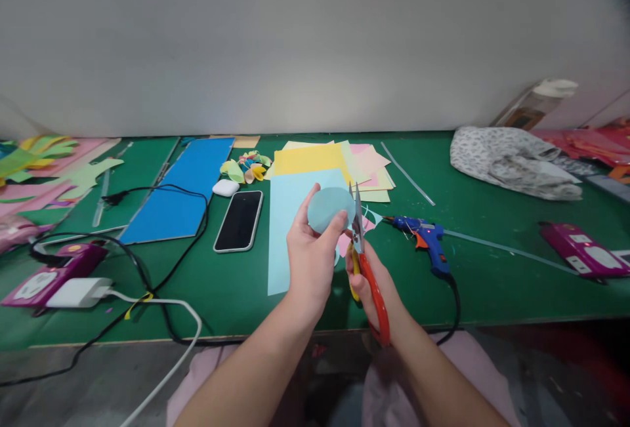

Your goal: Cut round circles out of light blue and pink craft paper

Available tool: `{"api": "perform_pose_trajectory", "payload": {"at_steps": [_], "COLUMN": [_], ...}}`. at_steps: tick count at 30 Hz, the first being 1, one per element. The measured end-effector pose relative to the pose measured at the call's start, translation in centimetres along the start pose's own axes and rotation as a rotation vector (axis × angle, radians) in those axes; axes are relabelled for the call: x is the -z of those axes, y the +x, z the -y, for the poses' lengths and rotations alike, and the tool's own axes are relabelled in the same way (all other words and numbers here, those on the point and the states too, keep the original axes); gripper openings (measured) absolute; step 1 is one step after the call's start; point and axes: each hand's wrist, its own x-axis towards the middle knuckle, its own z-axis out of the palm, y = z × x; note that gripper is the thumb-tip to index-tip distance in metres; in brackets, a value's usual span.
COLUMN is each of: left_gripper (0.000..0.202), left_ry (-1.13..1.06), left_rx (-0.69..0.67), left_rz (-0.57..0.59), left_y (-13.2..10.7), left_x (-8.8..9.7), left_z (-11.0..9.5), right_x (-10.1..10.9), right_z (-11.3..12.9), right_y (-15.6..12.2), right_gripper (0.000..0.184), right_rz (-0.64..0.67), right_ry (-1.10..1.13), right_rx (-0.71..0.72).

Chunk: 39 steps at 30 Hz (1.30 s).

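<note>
Between the thumb and fingers of my left hand is a light blue paper circle, raised above the table. My right hand grips scissors with red and yellow handles. Their blades point up and away from me at the circle's right edge, slightly parted. Whether they touch the paper I cannot tell. Behind and below my hands lies a light blue paper sheet, partly overlapping a yellow sheet. Thin blue and pink paper scraps lie just beyond the scissors.
Right of my hands rests a blue glue gun with a trailing black cord. To the left are a phone, a white case, paper flowers, a blue board and cables. Purple power strips and patterned cloth sit farther out.
</note>
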Motion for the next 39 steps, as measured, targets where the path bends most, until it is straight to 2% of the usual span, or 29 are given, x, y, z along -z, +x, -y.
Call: {"api": "perform_pose_trajectory", "payload": {"at_steps": [19,30,39], "left_gripper": [0.064,0.065,0.069], "left_ry": [0.071,0.101,0.126], "left_rx": [0.007,-0.019,0.017], "left_rz": [0.025,0.004,0.025], "left_y": [0.6,1.0,1.2], "left_x": [0.6,0.9,1.0], "left_z": [-0.6,-0.9,-0.9], "right_x": [0.3,0.2,0.5], "right_z": [0.0,0.7,-0.6], "right_y": [-0.1,-0.1,0.1], "right_gripper": [0.081,0.087,0.098], "right_rz": [0.008,0.012,0.042], "right_ry": [-0.003,0.01,0.022], "right_rx": [0.001,-0.049,-0.046]}}
